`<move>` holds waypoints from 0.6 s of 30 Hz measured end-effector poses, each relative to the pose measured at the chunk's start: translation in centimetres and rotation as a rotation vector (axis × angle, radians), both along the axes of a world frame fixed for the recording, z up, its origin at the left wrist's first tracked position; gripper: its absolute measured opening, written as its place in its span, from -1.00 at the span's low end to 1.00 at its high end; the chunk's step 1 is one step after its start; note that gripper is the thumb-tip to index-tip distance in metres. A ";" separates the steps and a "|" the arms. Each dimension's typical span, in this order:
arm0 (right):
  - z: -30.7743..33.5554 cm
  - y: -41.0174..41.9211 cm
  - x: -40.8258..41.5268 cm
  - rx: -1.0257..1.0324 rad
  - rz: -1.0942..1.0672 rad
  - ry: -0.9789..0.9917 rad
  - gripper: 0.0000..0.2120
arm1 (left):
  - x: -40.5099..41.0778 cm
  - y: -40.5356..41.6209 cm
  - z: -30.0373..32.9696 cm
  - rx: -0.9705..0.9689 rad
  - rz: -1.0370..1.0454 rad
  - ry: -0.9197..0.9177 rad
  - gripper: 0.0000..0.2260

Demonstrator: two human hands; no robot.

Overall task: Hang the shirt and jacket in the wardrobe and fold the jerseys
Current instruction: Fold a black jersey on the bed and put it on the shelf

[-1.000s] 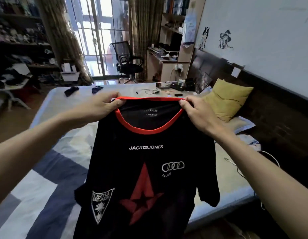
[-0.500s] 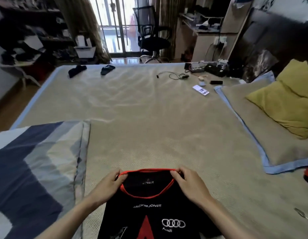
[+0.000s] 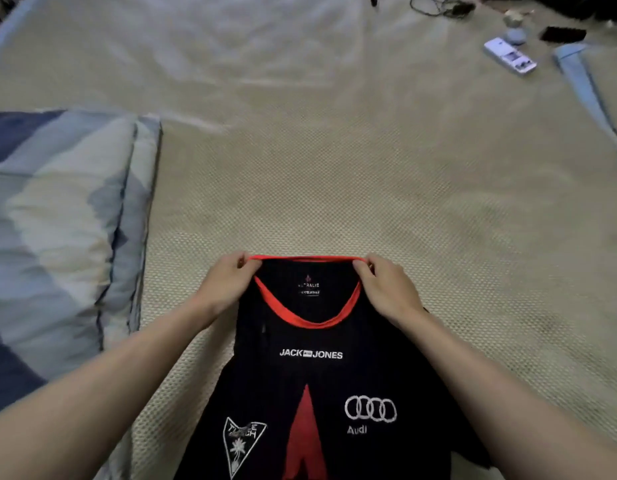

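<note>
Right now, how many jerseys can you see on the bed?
1. The black jersey lies front up on the mat, its red collar pinched by the left hand and the right hand. Others may lie out of frame.

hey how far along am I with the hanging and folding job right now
Done: nothing shows as finished; no hung shirt, jacket or wardrobe is in view. In hand: the black jersey lies front up on the beige bed cover, with your left hand and right hand pinching its red collar at the shoulders. Left: no fold made yet; sleeves and body need folding, then any other jerseys.
</note>
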State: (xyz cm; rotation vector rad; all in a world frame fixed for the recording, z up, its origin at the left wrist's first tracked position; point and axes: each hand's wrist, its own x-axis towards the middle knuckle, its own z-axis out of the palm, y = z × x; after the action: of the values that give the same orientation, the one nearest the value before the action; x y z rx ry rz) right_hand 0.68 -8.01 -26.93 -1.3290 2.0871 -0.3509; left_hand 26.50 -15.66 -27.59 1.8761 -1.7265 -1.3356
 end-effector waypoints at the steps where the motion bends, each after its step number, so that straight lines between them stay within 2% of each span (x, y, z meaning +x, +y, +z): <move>1: -0.5 -1.1 -0.1 -0.003 0.001 0.030 -0.67 | -0.2 -1.1 -0.7 -0.005 0.012 -0.021 -0.78; 6: -2.8 -6.0 -0.6 -0.010 0.014 0.166 -0.66 | -1.8 -5.8 -2.6 -0.044 0.048 -0.108 -0.77; 11: -4.1 -10.2 -1.7 -0.046 0.005 0.198 -0.65 | -2.8 -9.2 -2.9 -0.064 0.000 -0.119 -0.76; 14: -3.8 -9.9 -2.9 -0.041 0.022 0.077 -0.57 | -2.1 -9.1 -2.7 -0.016 -0.043 -0.037 -0.83; 18: -0.6 -6.0 -6.1 0.162 0.012 -0.057 -0.34 | -0.8 -6.6 -2.2 0.112 0.043 0.117 -0.56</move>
State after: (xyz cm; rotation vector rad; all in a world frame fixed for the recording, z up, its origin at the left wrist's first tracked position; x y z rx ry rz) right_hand -5.38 -14.00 -27.58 -1.2221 2.0137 -0.2073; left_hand 25.69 -22.31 -29.79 1.8412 -1.5760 -1.5222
